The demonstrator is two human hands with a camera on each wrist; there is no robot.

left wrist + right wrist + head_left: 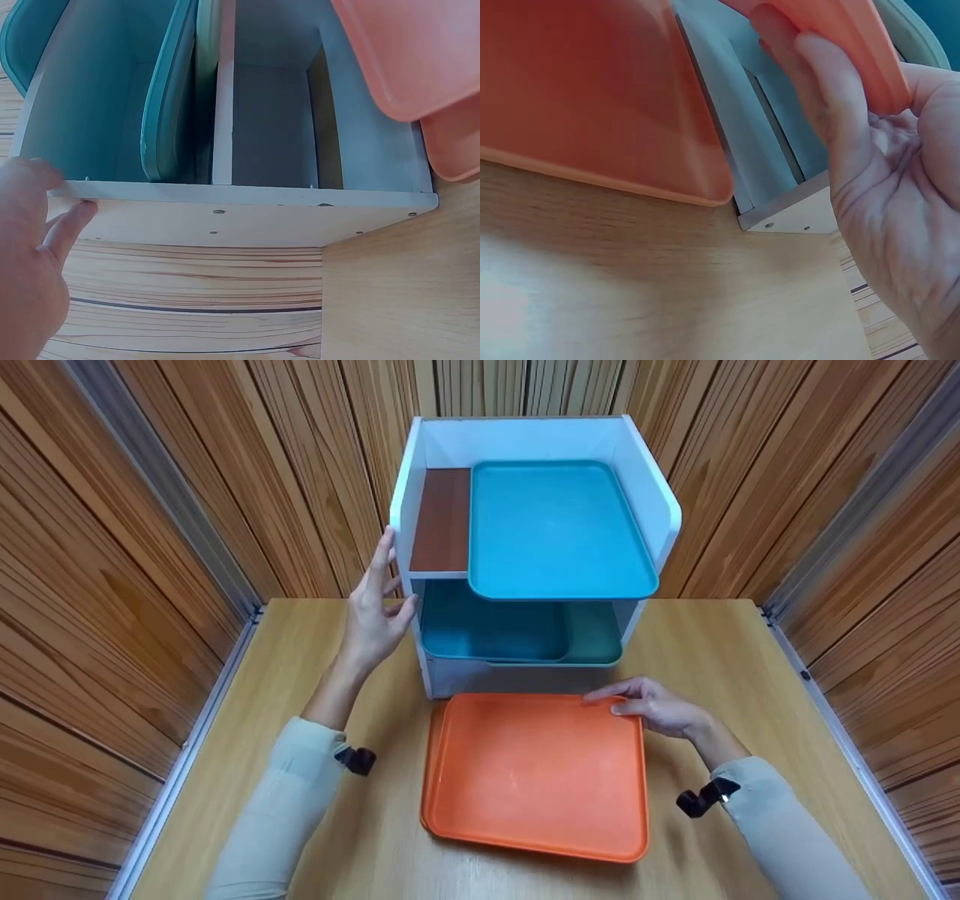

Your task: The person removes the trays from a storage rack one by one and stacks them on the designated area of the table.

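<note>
My right hand [660, 709] pinches the far right corner of an orange tray [540, 780], thumb over the rim and fingers beneath. In the right wrist view that tray is raised above a second orange tray [600, 97], which lies low over the table in front of the white shelf unit [525, 679]. Only a left strip of the lower tray shows in the head view. My left hand [375, 615] rests against the shelf unit's left side panel [262, 195]. Its thumb is at the front edge and its fingers lie along the outer face, holding nothing.
A blue tray [559, 529] lies on the shelf's brown top board [442, 521], jutting past its front. On the middle level, another blue tray [495, 622] overlaps a green tray [596, 634]. Wood-patterned walls [135, 547] enclose the wooden table [720, 660].
</note>
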